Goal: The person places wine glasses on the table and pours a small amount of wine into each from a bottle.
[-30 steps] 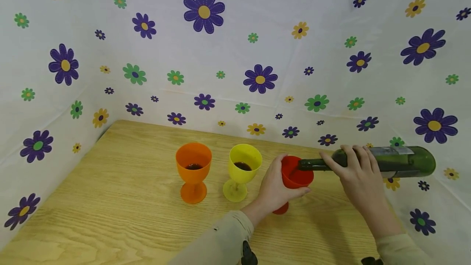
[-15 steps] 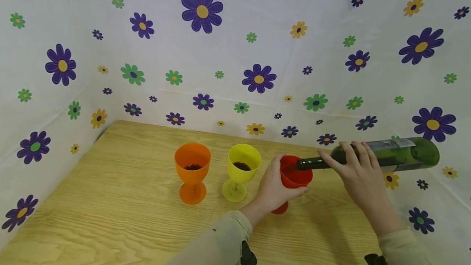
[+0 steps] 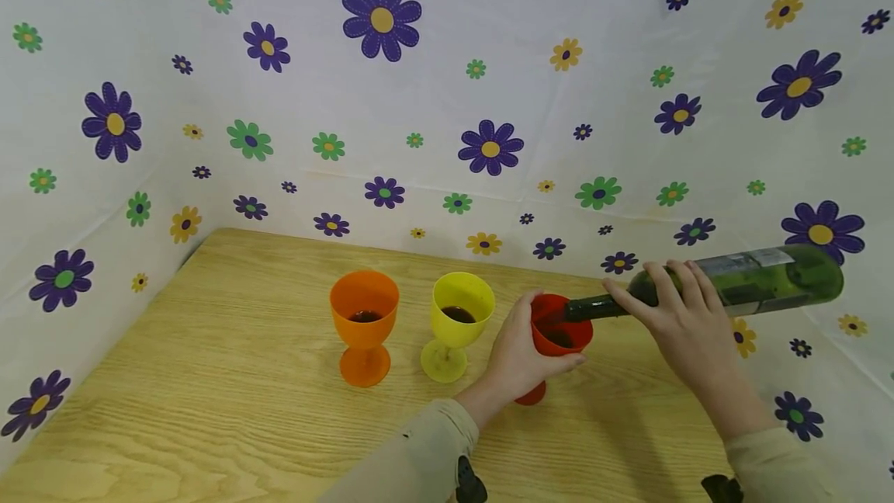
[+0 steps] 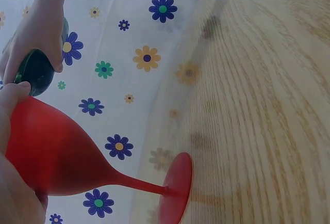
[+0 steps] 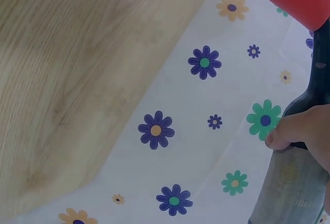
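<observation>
My left hand grips the bowl of a red goblet, thumb and fingers on either side below its rim. In the left wrist view the goblet's foot stands at the wooden tabletop. My right hand holds a green glass wine bottle around its shoulder, base raised to the right. The bottle's mouth hangs just inside the goblet's rim, and dark liquid shows in the goblet. The right wrist view shows the thumb pressed on the bottle above its label.
A yellow goblet and an orange goblet, both with dark liquid inside, stand to the left of the red one on the wooden table. A white flower-print cloth rises behind the table and at both sides.
The bottle's base has risen, tilting it more steeply into the red goblet, and my right hand turned with it. Dark liquid now shows in that goblet. My left hand stayed in place.
</observation>
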### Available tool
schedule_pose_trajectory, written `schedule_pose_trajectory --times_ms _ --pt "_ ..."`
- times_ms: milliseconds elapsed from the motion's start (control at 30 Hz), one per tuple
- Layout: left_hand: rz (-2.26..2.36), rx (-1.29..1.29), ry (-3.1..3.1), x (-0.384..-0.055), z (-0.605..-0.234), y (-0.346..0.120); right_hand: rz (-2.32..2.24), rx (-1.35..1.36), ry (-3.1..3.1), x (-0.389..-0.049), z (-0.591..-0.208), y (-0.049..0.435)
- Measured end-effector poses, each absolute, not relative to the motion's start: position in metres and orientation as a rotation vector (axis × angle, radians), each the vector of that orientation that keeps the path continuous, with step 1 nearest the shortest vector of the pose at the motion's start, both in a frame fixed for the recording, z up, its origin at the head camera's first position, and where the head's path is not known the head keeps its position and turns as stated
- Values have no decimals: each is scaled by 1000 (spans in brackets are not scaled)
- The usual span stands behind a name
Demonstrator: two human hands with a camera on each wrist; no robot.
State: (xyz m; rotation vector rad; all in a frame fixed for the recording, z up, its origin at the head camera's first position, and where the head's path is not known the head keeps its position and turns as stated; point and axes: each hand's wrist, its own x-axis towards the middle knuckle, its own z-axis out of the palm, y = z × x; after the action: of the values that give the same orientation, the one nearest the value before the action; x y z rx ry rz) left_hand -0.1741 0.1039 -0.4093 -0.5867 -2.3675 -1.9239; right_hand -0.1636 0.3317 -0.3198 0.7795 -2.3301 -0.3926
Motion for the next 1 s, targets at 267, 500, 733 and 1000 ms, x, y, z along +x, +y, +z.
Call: schedule_pose_trajectory --times_ms 267,500,733,1000 --pt "-1921 -586 -2366 -173 -408 103 -426 811 -2311 -165 -314 332" --pt "-1923 -564 -2377 -172 -407 103 -429 839 -2299 -166 -310 332" --pt "-1918 -577 -2370 -171 -406 103 -448 843 -2334 -165 -310 332" --pt "-1924 -578 -2366 -171 -406 103 -438 870 -2278 -167 -310 331"
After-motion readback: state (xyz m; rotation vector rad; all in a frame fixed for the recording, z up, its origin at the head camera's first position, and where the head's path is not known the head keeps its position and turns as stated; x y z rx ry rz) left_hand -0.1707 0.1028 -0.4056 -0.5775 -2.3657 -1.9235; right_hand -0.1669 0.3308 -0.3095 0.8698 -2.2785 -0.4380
